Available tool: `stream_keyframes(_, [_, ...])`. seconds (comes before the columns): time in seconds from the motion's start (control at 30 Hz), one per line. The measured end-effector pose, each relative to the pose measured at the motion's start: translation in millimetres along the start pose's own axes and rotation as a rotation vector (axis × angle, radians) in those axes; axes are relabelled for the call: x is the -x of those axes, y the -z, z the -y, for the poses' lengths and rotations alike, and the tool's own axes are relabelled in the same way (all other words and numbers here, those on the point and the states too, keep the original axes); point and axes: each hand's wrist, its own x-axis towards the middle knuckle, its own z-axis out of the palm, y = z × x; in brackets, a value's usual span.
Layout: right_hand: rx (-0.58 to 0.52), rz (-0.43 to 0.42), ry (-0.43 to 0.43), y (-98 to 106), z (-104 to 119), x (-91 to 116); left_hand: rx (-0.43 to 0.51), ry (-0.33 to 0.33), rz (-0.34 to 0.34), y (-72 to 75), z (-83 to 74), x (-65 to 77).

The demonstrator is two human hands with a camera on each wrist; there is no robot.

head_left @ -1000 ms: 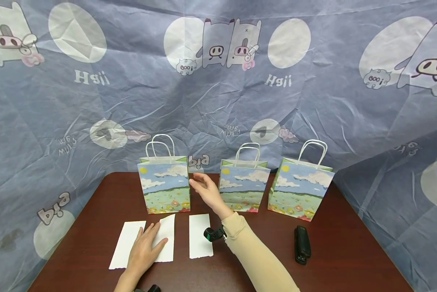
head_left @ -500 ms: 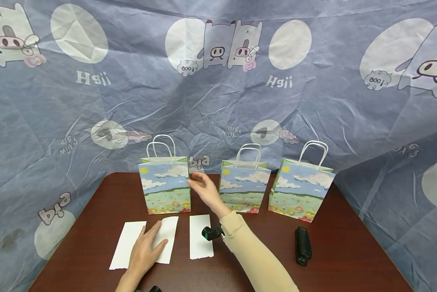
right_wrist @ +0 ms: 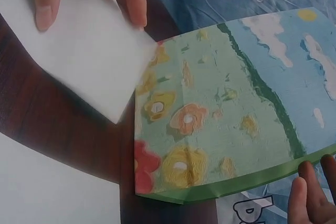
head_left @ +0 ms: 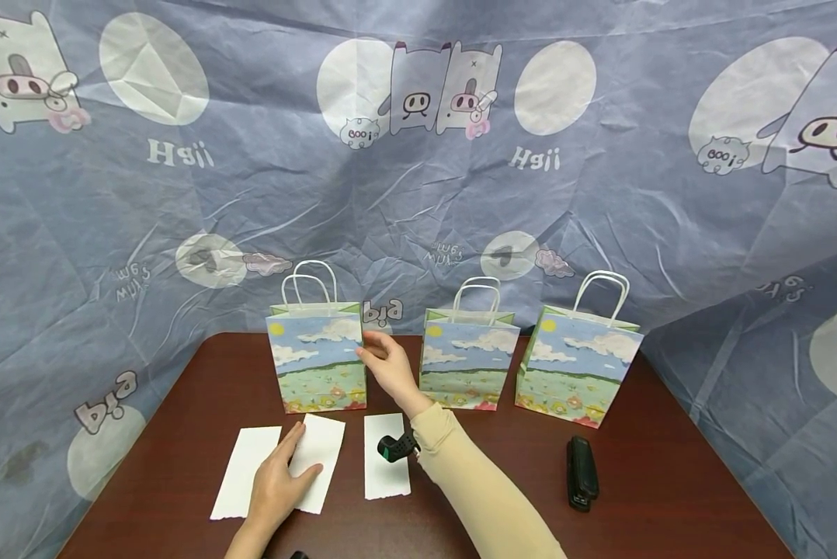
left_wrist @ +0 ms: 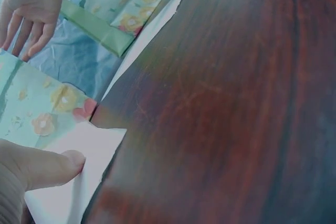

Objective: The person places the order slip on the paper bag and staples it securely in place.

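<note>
My left hand (head_left: 275, 485) holds a strip of white paper (head_left: 321, 458), the thumb (left_wrist: 63, 169) lying over its face and the index fingertip at its upper left corner. The strip looks slightly raised off the table; the fingers' hold beneath it is mostly hidden. A paper gift bag (head_left: 317, 361) with a painted meadow and white handles stands upright behind the strip. Beside that bag's right edge is my right hand (head_left: 390, 369), its fingers loosely bent and spread. In the right wrist view, its fingertips (right_wrist: 306, 171) touch or nearly touch the bag's green side edge (right_wrist: 247, 182).
Two more matching gift bags, one in the middle (head_left: 467, 365) and one at the right (head_left: 575, 365), stand along the back. One white strip (head_left: 247, 473) lies left of my left hand, another (head_left: 385, 473) under my right wrist. A black stapler (head_left: 582, 473) lies at right.
The strip at my left hand has turned clockwise, its top swinging right. My right hand has shifted slightly left, closer to the left bag's edge.
</note>
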Motion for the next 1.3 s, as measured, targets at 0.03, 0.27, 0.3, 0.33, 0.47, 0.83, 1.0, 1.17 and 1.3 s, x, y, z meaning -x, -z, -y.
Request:
stream_keyframes(0.03, [0.008, -0.013, 0.004, -1, -5, -2, 0.008, 0.015, 0.003, 0.4, -0.9, -0.1])
stream_keyframes(0.27, [0.031, -0.087, 0.041, -5, -8, -5, 0.044, 0.074, 0.013, 0.8, -3.1, -1.1])
stream_keyframes(0.3, [0.027, -0.096, 0.051, -5, -7, -5, 0.041, 0.072, 0.009, 0.5, -3.1, -1.2])
stream_keyframes(0.33, [0.024, -0.102, 0.059, -5, -5, -5, 0.039, 0.069, 0.001, 0.3, -3.3, -1.1])
stream_keyframes(0.47, [0.026, -0.118, 0.073, -5, 15, 4, 0.040, 0.027, -0.046, -0.6, -3.5, -0.9])
stream_keyframes(0.83, [0.028, -0.163, 0.067, -9, 26, 6, 0.104, 0.020, -0.267, -0.1, -4.2, -2.1])
stream_keyframes(1.0, [-0.023, -0.182, 0.038, -12, 1, -7, 0.175, 0.054, -0.296, 0.8, -5.7, -2.7])
stream_keyframes(1.17, [-0.096, -0.191, 0.031, -13, -7, -9, 0.263, 0.091, -0.298, 1.2, -6.9, -2.6])
stream_keyframes(1.3, [-0.128, -0.186, 0.020, -10, -10, -8, 0.303, 0.109, -0.303, 0.6, -5.8, -1.7])
